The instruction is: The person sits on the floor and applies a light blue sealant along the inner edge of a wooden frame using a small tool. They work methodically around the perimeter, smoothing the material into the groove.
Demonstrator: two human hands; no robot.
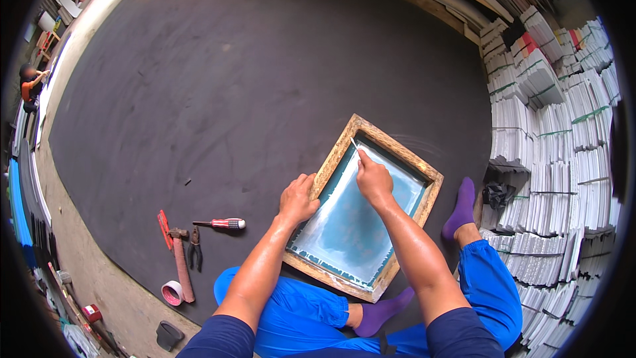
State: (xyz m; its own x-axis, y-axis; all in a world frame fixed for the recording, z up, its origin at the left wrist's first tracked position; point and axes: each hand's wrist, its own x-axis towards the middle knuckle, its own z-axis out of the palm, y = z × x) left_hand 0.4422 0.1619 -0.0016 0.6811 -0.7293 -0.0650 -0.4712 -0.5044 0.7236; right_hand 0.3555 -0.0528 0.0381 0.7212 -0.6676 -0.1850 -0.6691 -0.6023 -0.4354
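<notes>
A wooden-framed screen (364, 219) lies tilted in front of my legs, its teal mesh smeared with white and pale blue. My left hand (299, 198) is closed over the left rail of the frame, fingers on top of the wood. Inside the frame, near its far corner, my right hand (375, 177) is closed on a thin whitish strip (354, 144). The strip's tip points at the inner edge of the wood; its exact kind I cannot make out. My index finger presses along it.
Left of my knee lie a screwdriver (224, 223), pliers (195, 250), a hammer (182, 268), a long red tool (165, 228) and a tape roll (173, 293) on the dark mat (265, 73). Bundled white sheets (538, 179) are stacked at right. Another person (30, 86) is at far left.
</notes>
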